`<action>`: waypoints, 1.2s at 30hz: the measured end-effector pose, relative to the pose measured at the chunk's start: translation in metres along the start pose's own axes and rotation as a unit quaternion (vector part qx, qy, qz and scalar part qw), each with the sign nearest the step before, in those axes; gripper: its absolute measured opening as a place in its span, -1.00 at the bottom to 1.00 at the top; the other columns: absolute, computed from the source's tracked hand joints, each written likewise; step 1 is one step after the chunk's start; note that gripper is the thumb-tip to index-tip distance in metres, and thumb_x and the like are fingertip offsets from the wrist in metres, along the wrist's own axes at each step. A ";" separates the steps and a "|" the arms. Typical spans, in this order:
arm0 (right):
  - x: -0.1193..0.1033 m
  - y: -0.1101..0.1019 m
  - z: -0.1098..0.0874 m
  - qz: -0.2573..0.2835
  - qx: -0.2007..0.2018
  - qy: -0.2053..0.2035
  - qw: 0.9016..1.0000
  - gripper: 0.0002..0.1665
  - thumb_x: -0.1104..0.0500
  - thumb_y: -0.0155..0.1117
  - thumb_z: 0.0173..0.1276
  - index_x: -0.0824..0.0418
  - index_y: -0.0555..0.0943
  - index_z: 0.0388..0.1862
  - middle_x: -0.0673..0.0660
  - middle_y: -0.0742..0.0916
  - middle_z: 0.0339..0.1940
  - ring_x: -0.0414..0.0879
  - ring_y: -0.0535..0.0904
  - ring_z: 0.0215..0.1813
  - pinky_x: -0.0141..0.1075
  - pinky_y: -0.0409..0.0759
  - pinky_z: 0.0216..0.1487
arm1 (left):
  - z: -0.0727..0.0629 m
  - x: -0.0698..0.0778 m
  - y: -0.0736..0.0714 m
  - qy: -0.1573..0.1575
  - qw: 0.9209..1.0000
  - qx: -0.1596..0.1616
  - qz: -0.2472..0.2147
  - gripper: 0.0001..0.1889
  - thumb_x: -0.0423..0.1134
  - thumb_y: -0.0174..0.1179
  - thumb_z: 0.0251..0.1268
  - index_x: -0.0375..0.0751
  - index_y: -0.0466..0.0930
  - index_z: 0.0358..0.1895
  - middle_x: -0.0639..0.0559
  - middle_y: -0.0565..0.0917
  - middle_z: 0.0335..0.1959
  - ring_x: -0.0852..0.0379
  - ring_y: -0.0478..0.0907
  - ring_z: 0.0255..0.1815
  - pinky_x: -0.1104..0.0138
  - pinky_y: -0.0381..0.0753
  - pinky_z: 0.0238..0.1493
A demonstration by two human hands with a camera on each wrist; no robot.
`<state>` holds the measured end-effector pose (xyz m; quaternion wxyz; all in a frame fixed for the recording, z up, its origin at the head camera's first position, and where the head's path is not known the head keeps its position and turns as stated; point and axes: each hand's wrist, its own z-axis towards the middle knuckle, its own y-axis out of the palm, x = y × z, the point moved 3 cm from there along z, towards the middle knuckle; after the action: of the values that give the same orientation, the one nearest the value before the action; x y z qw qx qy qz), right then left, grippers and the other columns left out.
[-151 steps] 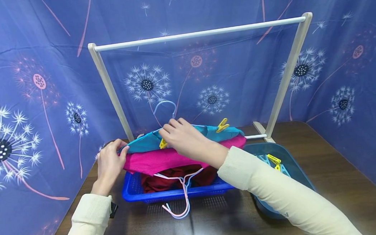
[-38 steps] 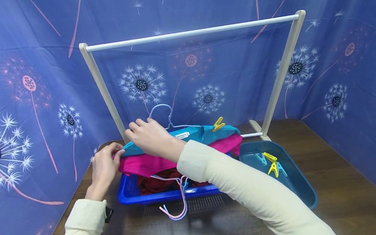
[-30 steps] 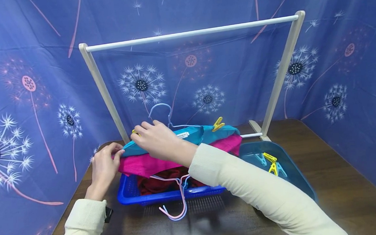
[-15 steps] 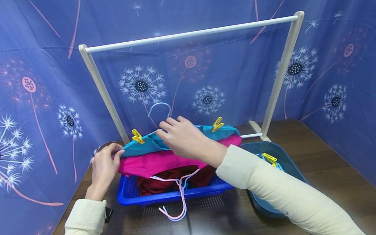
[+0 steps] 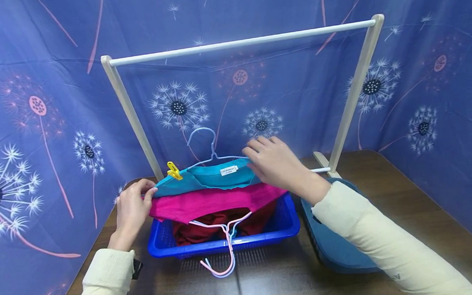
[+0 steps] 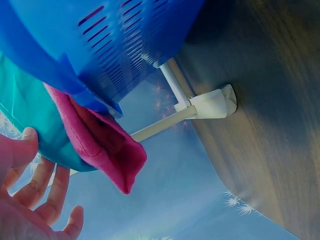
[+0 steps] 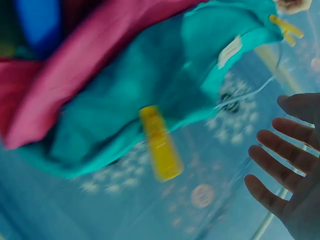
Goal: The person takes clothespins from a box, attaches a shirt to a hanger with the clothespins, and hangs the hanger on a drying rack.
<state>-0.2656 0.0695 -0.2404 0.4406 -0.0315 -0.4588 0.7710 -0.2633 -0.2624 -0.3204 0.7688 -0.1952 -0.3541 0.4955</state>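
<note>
A teal shirt (image 5: 225,175) with a white label lies on a light blue hanger (image 5: 213,144), over a magenta garment (image 5: 207,202). My left hand (image 5: 132,210) pinches the teal shirt's left end between thumb and fingers. One yellow clothespin (image 5: 174,171) grips the left shoulder. A second yellow clothespin (image 7: 161,145) is clipped on the other shoulder in the right wrist view; my right hand hides it in the head view. My right hand (image 5: 277,165) hovers there, its fingers spread and holding nothing in the right wrist view (image 7: 295,165).
Beneath the clothes stands a blue basket (image 5: 226,247) with dark red cloth inside. Pink and light blue hanger hooks (image 5: 229,251) stick out over its front. A dark teal tub (image 5: 339,245) is partly under the right sleeve. Behind rises a wooden rack with a white rod (image 5: 246,42).
A yellow clothespin, earlier under my right hand, now sits on the left shoulder. My right hand has let it go and moved right to the other shoulder. The left hand keeps its hold.
</note>
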 end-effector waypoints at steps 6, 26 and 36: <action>0.037 0.012 -0.021 0.006 -0.012 0.060 0.998 -0.66 0.10 0.30 0.14 0.20 0.54 -0.12 0.15 0.65 -0.18 0.06 0.55 -0.11 -0.10 0.49 -0.25 | 0.001 0.000 0.000 0.006 1.000 0.003 -0.001 -0.95 -0.34 0.25 0.09 -0.21 0.60 -0.37 -0.11 0.70 -0.41 -0.16 0.62 -0.31 -0.02 0.37 -0.29; 0.078 0.059 -0.075 0.064 -0.108 0.163 0.979 -0.61 0.07 0.22 0.21 0.28 0.53 -0.05 0.21 0.67 -0.17 0.09 0.57 -0.18 -0.05 0.54 -0.28 | 0.003 -0.003 0.004 -0.004 1.000 -0.008 0.009 -0.93 -0.29 0.23 0.13 -0.21 0.59 -0.36 -0.14 0.69 -0.41 -0.17 0.61 -0.29 -0.04 0.37 -0.29; 0.069 0.078 -0.080 0.084 -0.064 0.154 0.982 -0.80 0.20 0.21 0.21 0.18 0.55 -0.17 0.09 0.65 -0.39 0.01 0.58 -0.36 -0.18 0.48 -0.48 | 0.003 -0.005 0.007 -0.002 1.000 -0.003 0.007 -0.93 -0.30 0.22 0.14 -0.22 0.58 -0.35 -0.15 0.68 -0.41 -0.18 0.59 -0.28 -0.05 0.37 -0.25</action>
<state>-0.3218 0.1584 -0.3192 0.4363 -0.2163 -0.4296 0.7604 -0.2710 -0.2642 -0.3244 0.7642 -0.1995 -0.3557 0.4997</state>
